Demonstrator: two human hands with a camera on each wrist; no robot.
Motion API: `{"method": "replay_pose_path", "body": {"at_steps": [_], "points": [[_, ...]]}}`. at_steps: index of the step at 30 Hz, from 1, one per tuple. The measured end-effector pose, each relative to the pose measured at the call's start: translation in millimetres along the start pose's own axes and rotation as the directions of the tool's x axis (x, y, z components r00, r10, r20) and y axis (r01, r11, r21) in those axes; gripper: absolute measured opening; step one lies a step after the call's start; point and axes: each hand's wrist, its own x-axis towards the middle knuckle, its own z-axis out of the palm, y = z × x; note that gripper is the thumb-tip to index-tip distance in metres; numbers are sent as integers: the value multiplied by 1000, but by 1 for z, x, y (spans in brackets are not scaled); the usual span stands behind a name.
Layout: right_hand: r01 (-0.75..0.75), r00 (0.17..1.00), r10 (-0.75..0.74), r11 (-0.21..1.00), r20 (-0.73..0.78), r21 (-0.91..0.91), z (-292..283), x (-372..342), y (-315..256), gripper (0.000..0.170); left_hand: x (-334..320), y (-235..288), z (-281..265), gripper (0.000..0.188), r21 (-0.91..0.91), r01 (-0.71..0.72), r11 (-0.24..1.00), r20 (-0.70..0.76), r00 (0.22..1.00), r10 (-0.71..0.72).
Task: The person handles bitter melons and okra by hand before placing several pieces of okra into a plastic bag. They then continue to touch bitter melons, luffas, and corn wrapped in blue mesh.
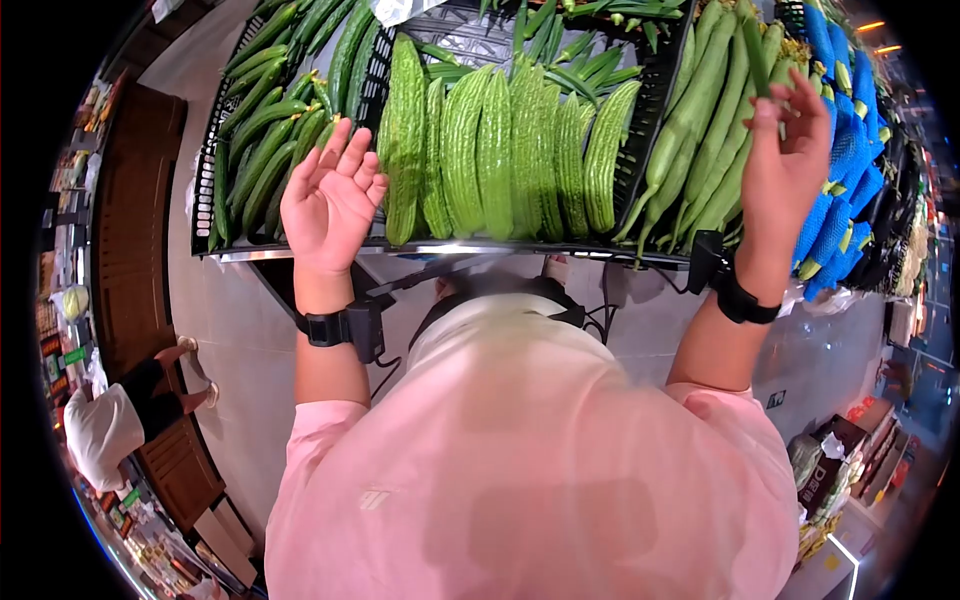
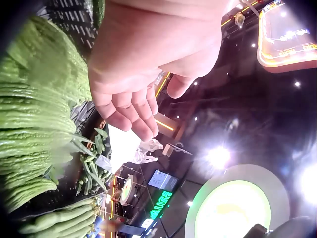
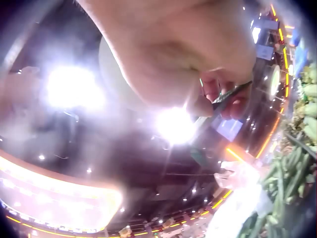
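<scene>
My right hand [image 1: 785, 150] is raised over the long pale-green gourds [image 1: 705, 100], pinching a slim green okra pod [image 1: 755, 50] between thumb and fingers. In the right wrist view the pod [image 3: 232, 95] crosses in front of the curled fingertips. My left hand [image 1: 335, 205] hangs palm up with loosely bent fingers and holds nothing. It is over the near edge of the cucumbers [image 1: 265, 150], left of a row of bitter melons [image 1: 480, 150]. More okra [image 1: 600, 75] lies behind the bitter melons, and in the left wrist view okra [image 2: 91, 171] shows beyond them.
Black crate walls [image 1: 375, 90] divide the vegetables. Blue-netted vegetables [image 1: 850, 160] sit at the right. A metal rail [image 1: 450, 248] runs along the stand's front. Another person [image 1: 105, 430] is at the far left. A white plastic bag [image 3: 237, 208] shows past the right hand.
</scene>
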Motion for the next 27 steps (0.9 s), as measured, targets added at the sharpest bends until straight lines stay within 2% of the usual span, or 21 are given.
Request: {"method": "replay_pose_path", "body": {"at_steps": [2, 4, 6, 7, 9, 11, 12, 14, 16, 18, 22, 24, 27], "points": [[128, 991, -125, 990, -52, 55, 1, 19, -41, 37, 11, -7, 4, 49, 2, 6, 1000, 20, 1000, -7], [276, 951, -282, 959, -130, -60, 0, 53, -61, 40, 19, -14, 11, 50, 7, 5, 1000, 41, 999, -6], [265, 953, -293, 928, -73, -263, 2, 76, -80, 37, 27, -20, 21, 49, 9, 4, 1000, 73, 997, -5], [184, 975, -223, 850, -20, -494, 4, 76, -97, 36, 29, -24, 27, 49, 5, 3, 1000, 87, 996, -3], [151, 982, -183, 896, -36, -418, 24, 130, -90, 35, 36, -28, 34, 48, 18, -14, 1000, 119, 993, 12], [190, 982, -186, 970, 44, -154, 41, 187, -3, 37, 47, -35, 49, 48, 48, 0, 999, 60, 998, -3], [288, 948, -263, 949, 181, -128, 46, 212, 38, 41, 53, -39, 57, 48, 87, 7, 996, 31, 999, -10], [460, 858, -415, 882, 302, -97, 62, 224, 80, 34, 71, -49, 76, 47, 159, 32, 987, 15, 999, -34], [386, 830, -334, 922, 447, -29, 77, 229, 120, 36, 88, -58, 86, 48, 213, 50, 976, 0, 999, -51], [402, 790, -324, 915, 521, -42, 82, 230, 137, 34, 101, -68, 96, 49, 261, 56, 964, 15, 998, -62], [307, 791, -191, 946, 581, -106, 98, 254, 172, 34, 108, -96, 116, 49, 342, 67, 937, 82, 991, -101], [362, 790, -252, 927, 559, -94, 116, 271, 192, 31, 113, -111, 115, 49, 380, 70, 922, 111, 986, -121], [425, 765, -318, 903, 559, -68, 141, 287, 197, 26, 123, -128, 117, 47, 402, 97, 910, 37, 992, -122]]}}
